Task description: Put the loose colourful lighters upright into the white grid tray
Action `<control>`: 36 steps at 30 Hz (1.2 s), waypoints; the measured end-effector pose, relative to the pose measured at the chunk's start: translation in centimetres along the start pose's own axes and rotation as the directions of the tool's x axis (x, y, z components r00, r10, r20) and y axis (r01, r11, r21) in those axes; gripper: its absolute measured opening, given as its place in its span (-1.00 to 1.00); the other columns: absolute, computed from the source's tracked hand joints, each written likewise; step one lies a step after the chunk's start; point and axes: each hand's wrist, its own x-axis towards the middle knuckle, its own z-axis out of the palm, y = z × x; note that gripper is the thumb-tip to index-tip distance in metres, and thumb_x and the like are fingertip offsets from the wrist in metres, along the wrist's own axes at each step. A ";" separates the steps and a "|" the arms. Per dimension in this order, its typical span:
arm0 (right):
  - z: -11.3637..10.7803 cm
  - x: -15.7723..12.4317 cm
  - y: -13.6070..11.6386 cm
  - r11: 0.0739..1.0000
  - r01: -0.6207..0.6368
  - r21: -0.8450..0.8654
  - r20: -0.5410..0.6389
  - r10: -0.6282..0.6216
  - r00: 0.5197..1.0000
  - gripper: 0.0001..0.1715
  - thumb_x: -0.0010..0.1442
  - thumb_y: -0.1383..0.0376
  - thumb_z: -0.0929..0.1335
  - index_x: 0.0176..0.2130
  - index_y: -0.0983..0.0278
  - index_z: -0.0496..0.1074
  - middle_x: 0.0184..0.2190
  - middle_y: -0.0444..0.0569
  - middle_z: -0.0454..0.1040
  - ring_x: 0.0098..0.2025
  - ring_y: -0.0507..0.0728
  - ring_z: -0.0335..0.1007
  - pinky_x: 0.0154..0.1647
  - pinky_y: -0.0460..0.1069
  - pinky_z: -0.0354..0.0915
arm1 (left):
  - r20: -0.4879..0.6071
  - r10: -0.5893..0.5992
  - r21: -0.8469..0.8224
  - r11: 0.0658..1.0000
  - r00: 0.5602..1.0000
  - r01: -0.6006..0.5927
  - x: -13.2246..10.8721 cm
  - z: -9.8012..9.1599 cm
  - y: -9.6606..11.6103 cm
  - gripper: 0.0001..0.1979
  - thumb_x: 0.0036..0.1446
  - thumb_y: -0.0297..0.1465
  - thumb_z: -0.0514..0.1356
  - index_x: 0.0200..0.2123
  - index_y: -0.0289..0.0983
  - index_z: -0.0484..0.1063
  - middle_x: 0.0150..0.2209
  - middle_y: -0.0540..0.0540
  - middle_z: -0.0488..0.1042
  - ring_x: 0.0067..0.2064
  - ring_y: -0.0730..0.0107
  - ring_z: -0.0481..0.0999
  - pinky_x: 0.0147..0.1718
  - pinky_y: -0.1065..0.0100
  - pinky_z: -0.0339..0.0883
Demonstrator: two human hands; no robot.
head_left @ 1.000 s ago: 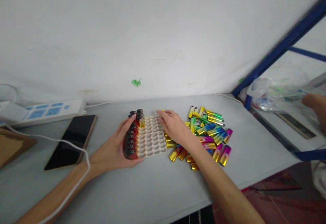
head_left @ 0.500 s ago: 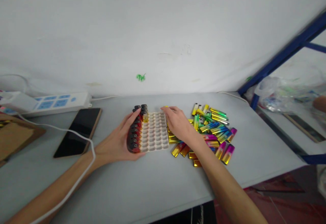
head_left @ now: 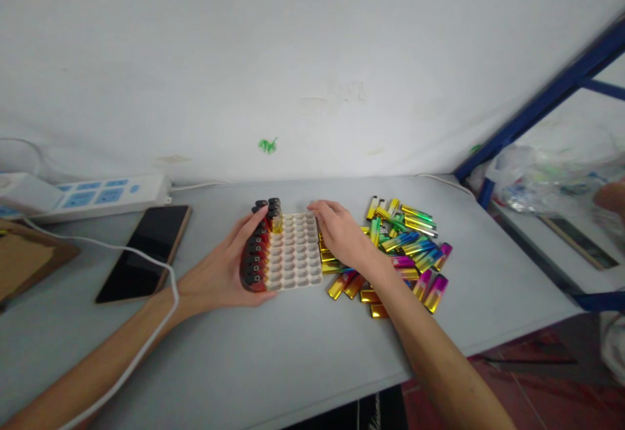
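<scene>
A white tray (head_left: 295, 257) with rows of round-ended pockets lies on the table between my hands. Along its left end stand several lighters (head_left: 256, 249) with black tops and reddish bodies, and a short second row starts at the far side. My left hand (head_left: 227, 270) wraps around that left end, thumb at the far lighters and fingers under the near corner. At the tray's right edge is my right hand (head_left: 339, 231), fingers bent together; what they hold, if anything, is hidden. Shiny gold lighters (head_left: 410, 241), shaded green, blue, purple and orange, lie heaped beside and partly under my right forearm.
A phone (head_left: 144, 254) lies left of my left hand, with a white cable (head_left: 168, 300) running across it and over my forearm. Farther left are a power strip (head_left: 105, 195) and a cardboard box (head_left: 34, 257). A blue metal frame (head_left: 532, 114) and plastic bags (head_left: 532, 169) are at right.
The view has shifted slightly. A yellow bit that showed at my right fingertips is no longer visible. Both hands keep about the same places at the tray.
</scene>
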 end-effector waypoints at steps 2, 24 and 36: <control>-1.0 0.0 0.3 1.000 -0.012 0.001 -0.120 0.012 0.993 -0.50 0.64 0.35 0.16 0.38 0.25 0.46 0.28 0.23 0.63 0.40 0.33 0.49 0.53 0.37 0.34 | -0.002 -0.001 -0.006 1.000 1.000 0.001 0.0 0.0 -0.1 0.49 0.02 -0.30 0.62 0.73 -0.11 -0.34 0.62 -0.44 0.12 0.60 -0.38 0.30 0.53 -0.23 0.32; -1.9 0.5 1.3 0.914 -0.256 -0.314 0.050 0.285 0.957 -0.81 0.52 0.18 0.46 -0.05 0.27 0.56 0.01 0.20 0.70 0.04 0.34 0.63 0.14 0.18 0.41 | -0.026 0.017 0.023 1.000 1.000 -0.017 -0.2 0.2 -0.6 0.52 0.02 -0.25 0.61 0.73 -0.03 -0.40 0.68 -0.39 0.08 0.61 -0.45 0.27 0.52 -0.31 0.33; -3.3 0.6 1.1 0.799 -0.115 0.590 -0.308 0.354 0.883 -0.55 0.34 -0.12 0.53 -0.12 0.18 0.55 -0.37 -0.15 0.49 -0.31 0.11 0.44 -0.22 0.01 0.39 | 0.015 -0.026 -0.005 1.000 1.000 0.026 -0.4 0.4 -0.9 0.51 0.05 -0.23 0.60 0.73 -0.04 -0.45 0.68 -0.42 0.03 0.62 -0.46 0.24 0.53 -0.30 0.32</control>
